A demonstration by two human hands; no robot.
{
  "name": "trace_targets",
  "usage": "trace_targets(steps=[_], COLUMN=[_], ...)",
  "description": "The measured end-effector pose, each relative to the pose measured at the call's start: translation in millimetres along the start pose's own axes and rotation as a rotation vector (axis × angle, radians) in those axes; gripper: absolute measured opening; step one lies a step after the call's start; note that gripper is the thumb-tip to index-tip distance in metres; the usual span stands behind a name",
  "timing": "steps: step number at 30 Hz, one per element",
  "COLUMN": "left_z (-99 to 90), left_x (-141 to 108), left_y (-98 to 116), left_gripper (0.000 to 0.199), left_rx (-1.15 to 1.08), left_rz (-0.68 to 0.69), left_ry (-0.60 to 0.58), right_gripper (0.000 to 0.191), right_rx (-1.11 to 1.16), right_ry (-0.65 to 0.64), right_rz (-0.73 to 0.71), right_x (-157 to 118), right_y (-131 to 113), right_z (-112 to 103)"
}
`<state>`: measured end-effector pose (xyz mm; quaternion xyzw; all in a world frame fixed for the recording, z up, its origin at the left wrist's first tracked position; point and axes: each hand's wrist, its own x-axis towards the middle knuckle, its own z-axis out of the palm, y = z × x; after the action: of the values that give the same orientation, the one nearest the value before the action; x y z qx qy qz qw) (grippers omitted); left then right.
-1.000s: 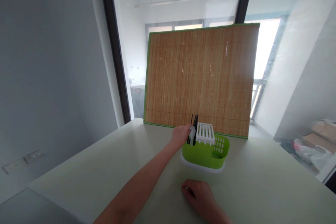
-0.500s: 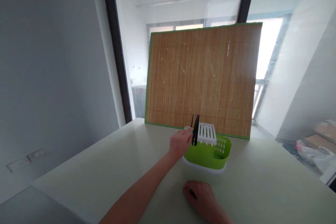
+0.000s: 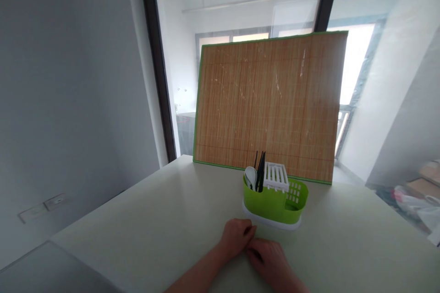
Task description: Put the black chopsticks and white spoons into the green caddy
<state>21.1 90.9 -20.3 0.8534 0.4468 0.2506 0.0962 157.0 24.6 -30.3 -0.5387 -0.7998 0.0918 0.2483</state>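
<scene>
Bamboo mat (image 3: 270, 105) is partly blocked by green caddy (image 3: 264, 203). Left hand (image 3: 236, 237) and right hand (image 3: 268, 257) are loosely clenched nearby.

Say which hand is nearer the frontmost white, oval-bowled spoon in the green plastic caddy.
Left. The left hand is in front of the white spoon, slightly left; the right hand is farther toward the camera, slightly right.

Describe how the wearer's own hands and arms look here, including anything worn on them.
Both the left hand and the right hand are bare, with no gloves. The visible parts of the left forearm and right forearm show no sleeves, and I can make out no watch or bracelet.
</scene>
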Motion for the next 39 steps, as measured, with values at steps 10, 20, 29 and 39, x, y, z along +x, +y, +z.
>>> trace_targets(steps=[10, 20, 29, 39], left_z=[0.5, 0.4, 1.7, 3.7], left_x=[5.9, 4.9, 4.5, 5.0], left_y=[-5.4, -2.2, -2.2, -3.2], left_gripper=[0.035, 0.032, 0.033, 0.033], left_rx=[0.018, 0.040, 0.055, 0.059], left_rz=[-0.042, 0.013, 0.013, -0.009], left_ry=[-0.099, -0.165, -0.197, -0.192], right_gripper=[0.017, 0.034, 0.029, 0.033], right_rx=[0.079, -0.483, -0.770, -0.832], right_ry=[0.154, 0.359, 0.423, 0.462], right_rz=[-0.046, 0.009, 0.092, 0.150], right_x=[4.1, 52.8, 67.8, 70.6], right_y=[-5.9, -31.9, -35.4, -25.4], right_z=[-14.6, -56.9, -49.0, -46.9])
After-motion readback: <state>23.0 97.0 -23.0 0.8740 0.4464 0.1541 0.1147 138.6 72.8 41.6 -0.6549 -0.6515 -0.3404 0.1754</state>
